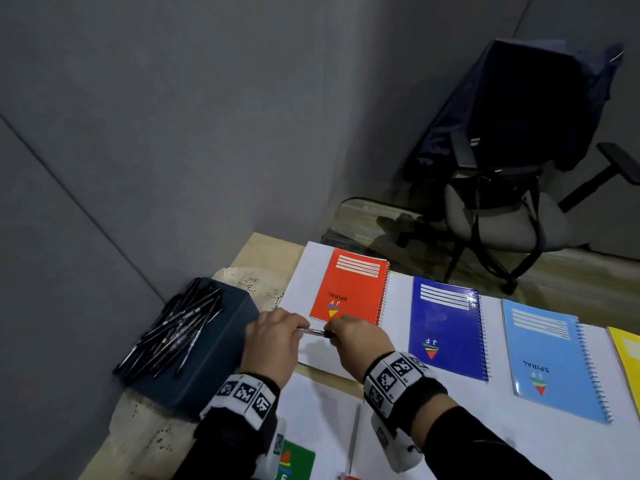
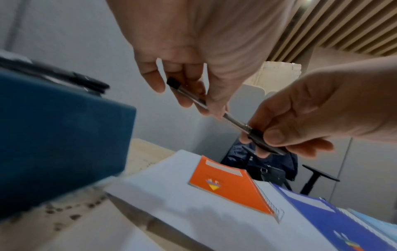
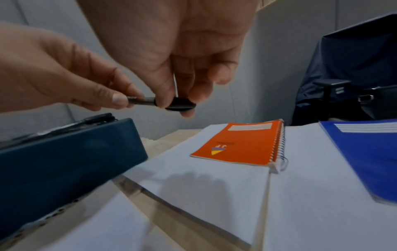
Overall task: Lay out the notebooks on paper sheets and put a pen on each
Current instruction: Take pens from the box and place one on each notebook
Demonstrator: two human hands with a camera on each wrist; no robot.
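Both hands hold one pen (image 1: pixel 313 331) level, just above the near end of the leftmost white sheet (image 1: pixel 301 282). My left hand (image 1: pixel 294 329) grips its clear barrel (image 2: pixel 193 98). My right hand (image 1: pixel 334 333) pinches the black cap (image 3: pixel 180 104) between thumb and fingers. An orange spiral notebook (image 1: pixel 349 289) lies on that sheet just beyond the hands. To its right, a dark blue notebook (image 1: pixel 446 327), a light blue notebook (image 1: pixel 554 362) and a yellow notebook (image 1: pixel 628 355) lie on further sheets. Their covers carry nothing.
A dark teal box (image 1: pixel 207 348) with a pile of black pens (image 1: pixel 176 327) on top stands left of the hands on a lace mat. A green notebook (image 1: pixel 298 460) shows at the bottom edge. An office chair (image 1: pixel 512 202) draped with a dark jacket stands beyond the table.
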